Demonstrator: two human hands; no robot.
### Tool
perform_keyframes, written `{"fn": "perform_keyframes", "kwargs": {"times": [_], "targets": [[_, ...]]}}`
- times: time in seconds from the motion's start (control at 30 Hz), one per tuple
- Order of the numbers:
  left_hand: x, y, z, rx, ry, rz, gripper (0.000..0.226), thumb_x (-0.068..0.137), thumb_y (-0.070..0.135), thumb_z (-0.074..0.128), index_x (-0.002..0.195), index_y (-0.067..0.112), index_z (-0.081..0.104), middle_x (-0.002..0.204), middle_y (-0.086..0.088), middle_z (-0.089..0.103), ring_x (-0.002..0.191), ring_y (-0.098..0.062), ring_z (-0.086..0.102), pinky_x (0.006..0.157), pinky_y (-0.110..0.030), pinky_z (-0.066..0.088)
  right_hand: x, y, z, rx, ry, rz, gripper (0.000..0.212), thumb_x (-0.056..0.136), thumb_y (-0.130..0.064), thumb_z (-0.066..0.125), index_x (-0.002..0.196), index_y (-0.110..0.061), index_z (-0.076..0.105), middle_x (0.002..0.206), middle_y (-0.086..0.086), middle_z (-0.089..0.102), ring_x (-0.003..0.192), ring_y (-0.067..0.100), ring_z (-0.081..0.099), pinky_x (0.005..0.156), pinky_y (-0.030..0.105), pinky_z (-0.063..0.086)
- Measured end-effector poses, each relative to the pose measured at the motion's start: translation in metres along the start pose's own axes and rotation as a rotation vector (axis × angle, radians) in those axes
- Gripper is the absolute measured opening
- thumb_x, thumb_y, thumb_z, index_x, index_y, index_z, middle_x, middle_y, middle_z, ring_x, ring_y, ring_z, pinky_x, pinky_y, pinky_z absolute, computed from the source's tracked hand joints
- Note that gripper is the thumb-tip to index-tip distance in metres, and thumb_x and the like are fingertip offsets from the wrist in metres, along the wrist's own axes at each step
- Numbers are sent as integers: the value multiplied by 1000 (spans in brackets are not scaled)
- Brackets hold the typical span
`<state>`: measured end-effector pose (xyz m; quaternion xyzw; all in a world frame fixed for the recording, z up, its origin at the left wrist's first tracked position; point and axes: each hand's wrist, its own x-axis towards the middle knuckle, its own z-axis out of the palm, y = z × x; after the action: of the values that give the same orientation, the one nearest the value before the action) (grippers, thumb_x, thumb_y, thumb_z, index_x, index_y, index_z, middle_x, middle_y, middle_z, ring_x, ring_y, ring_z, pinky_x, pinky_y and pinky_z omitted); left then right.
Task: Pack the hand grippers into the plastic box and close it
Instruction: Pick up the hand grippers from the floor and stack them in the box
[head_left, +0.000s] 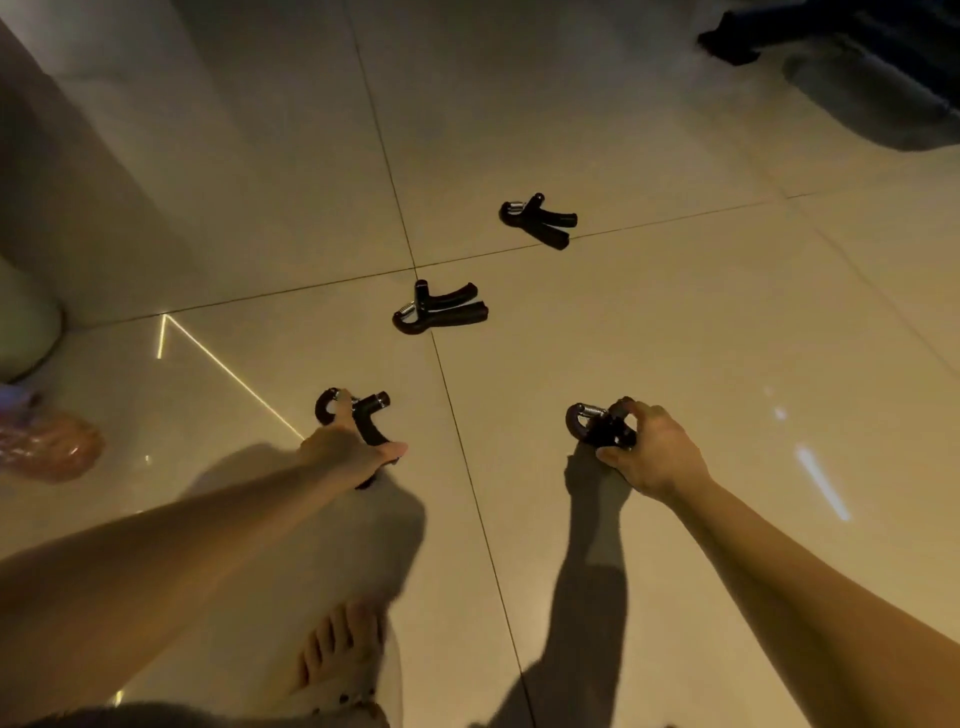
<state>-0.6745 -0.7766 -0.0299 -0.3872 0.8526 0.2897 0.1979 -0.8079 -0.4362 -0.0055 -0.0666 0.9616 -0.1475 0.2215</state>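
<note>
hand grippers are being clutched in the left hand and right hand; a loose gripper is lying ahead, nearer the left, handles rightward.

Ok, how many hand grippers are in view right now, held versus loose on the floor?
Held: 2, left-hand gripper in the left hand, right-hand gripper in the right hand.
Loose on the floor: 2, near gripper, far gripper.
Total: 4 hand grippers.
</note>
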Motion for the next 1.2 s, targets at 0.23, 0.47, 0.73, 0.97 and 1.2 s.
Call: {"fn": "perform_keyframes", "kwargs": {"times": [0.23, 0.47, 0.73, 0.97, 1.2], "targets": [[24, 11, 29, 79, 219, 136, 117, 65, 69, 78, 151, 25, 12, 113, -10, 62, 106, -34, 61, 86, -51, 55, 21, 18, 30, -170, -60, 89, 70, 79, -59, 73, 129, -17, 47, 126, 5, 57, 119, 29, 54, 95, 41, 45], [30, 42, 51, -18, 149, 254, 113, 65, 22, 90, 154, 21, 21, 135, -6, 46, 123, -28, 50, 102, -40, 47, -2, 18, 66, -230, 146, 49, 56, 82, -46, 74, 122, -12, 54, 113, 5, 57, 106, 27, 54, 82, 37, 48], [13, 45, 69, 56, 114, 260, 59, 68, 33, 72, 119, 25, 41, 99, -1, 53, 88, -24, 57, 77, -44, 56, -28, 22, 66, -37, 61, 60, 64, 77, -45, 78, 125, -12, 50, 115, 5, 54, 101, 26, 60, 83, 38, 53], [-30, 68, 29, -5, 100, 416, 46, 79, 35, 72, 119, 25, 52, 102, -1, 60, 93, -23, 60, 75, -34, 48, -64, 14, 27, 70, 130, 8, 57, 80, -39, 76, 125, -14, 51, 114, 6, 61, 98, 27, 62, 86, 39, 51], [-125, 93, -30, -27, 146, 621, 49, 76, 32, 76, 121, 25, 57, 94, 0, 62, 86, -23, 59, 65, -31, 43, -134, -2, -47, 257, 332, -68, 53, 78, -40, 79, 117, -18, 51, 110, 3, 62, 91, 27, 62, 81, 43, 54]]}}
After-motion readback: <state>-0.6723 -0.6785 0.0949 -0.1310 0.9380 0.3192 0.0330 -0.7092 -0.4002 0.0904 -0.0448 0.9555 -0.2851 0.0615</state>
